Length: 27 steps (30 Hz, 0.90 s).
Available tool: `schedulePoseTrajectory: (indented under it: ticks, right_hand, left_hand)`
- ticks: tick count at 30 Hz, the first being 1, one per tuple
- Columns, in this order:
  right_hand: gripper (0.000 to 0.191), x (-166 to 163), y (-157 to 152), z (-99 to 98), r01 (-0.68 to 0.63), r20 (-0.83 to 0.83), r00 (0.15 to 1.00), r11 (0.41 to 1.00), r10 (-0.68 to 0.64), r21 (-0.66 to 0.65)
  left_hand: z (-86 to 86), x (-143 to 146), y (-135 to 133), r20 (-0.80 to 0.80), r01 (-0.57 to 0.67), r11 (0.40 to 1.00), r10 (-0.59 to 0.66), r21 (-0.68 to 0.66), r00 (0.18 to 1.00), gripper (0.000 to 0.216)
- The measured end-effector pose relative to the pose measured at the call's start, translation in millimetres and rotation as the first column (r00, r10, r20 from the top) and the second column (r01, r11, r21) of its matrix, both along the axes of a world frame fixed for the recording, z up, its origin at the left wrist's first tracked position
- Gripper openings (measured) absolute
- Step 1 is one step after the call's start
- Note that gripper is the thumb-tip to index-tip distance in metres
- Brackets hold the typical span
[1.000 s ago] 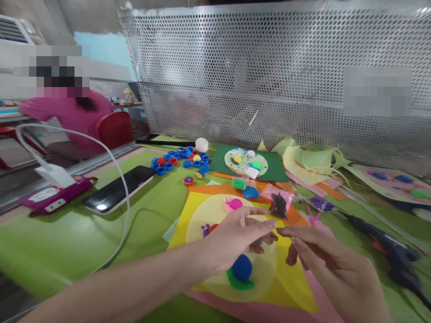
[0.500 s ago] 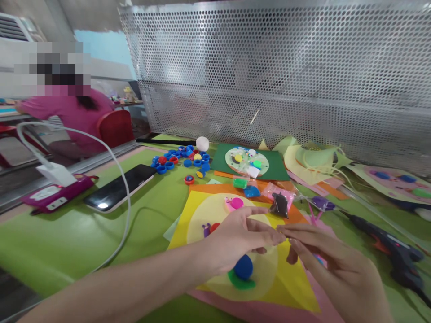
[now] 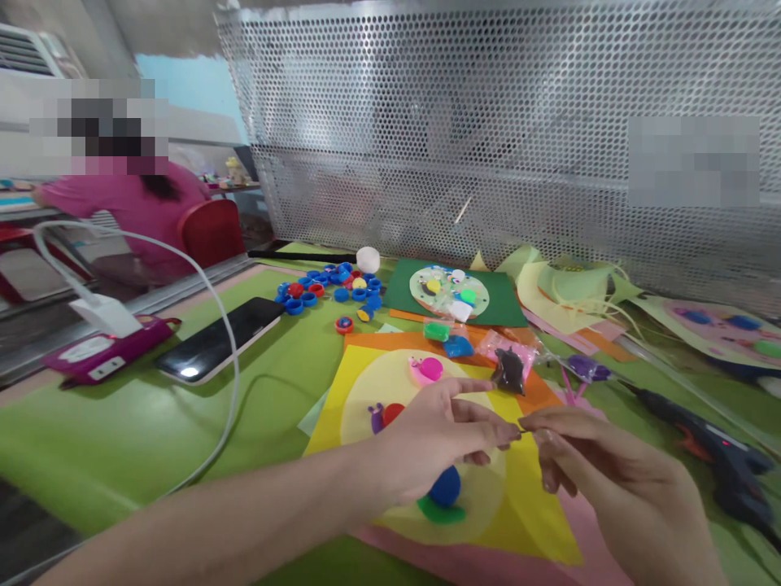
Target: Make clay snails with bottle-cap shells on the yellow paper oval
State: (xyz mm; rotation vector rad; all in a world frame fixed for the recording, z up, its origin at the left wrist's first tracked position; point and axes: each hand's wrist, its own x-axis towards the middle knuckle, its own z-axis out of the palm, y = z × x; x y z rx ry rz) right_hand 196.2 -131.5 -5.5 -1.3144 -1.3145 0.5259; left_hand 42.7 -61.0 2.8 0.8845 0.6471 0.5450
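No readable text or numbers anywhere.

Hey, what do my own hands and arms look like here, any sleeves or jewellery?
Your left hand and left forearm are bare: no glove, ring, watch or sleeve shows. Your right hand shows no glove or ring either.

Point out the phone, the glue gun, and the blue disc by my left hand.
Phone [image 3: 212,343]: head view, on its dark screen.
Glue gun [image 3: 723,460]: head view, on its dark body.
Blue disc [image 3: 446,487]: head view, on its uncovered face.
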Motion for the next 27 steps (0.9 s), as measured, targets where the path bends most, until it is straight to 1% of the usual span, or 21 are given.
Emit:
schedulePoseTrajectory:
  ticks: [5,9,11,14,17,21,23,27]
  right_hand:
    - [0.007,9,4,-7.0,-0.035,-0.107,0.994,0.999,0.031,-0.033]
    - [0.011,9,5,-6.3,-0.047,-0.110,0.993,0.996,0.039,-0.074]
    - [0.010,6,5,-3.6,-0.048,-0.086,0.995,0.996,0.042,-0.071]
    - [0.006,1,2,1.0,-0.013,-0.014,1.000,0.999,0.012,-0.038]
    - [0.007,-2,0,4.0,0.030,0.115,0.993,0.999,-0.035,0.042]
    - [0.015,0,-3,4.3,-0.050,0.343,0.939,0.991,0.004,0.126]
    - [0.015,2,-4,4.3,-0.044,0.395,0.918,0.987,-0.020,0.152]
    - [0.009,1,-6,5.3,0.001,0.456,0.885,0.981,-0.092,0.196]
  left_hand:
    - [3.1,2,0,0.015,-0.015,0.998,0.016,-0.056,1.000,0.052]
    - [0.2,0,0,0.035,0.016,1.000,-0.016,-0.017,0.999,0.057]
    - [-0.8,-1,1,0.041,0.024,1.000,-0.024,0.004,0.999,0.058]
    - [0.5,-1,1,0.048,0.018,1.000,-0.017,-0.010,0.999,0.058]
    - [2.8,0,0,0.049,-0.001,0.999,0.003,-0.038,0.999,0.061]
    - [2.4,1,0,0.061,-0.021,0.997,0.026,-0.080,0.998,0.064]
    - [1.0,1,-1,0.073,-0.021,0.996,0.027,-0.087,0.997,0.066]
    - [-2.0,1,-2,0.061,-0.016,0.998,0.019,-0.058,0.998,0.066]
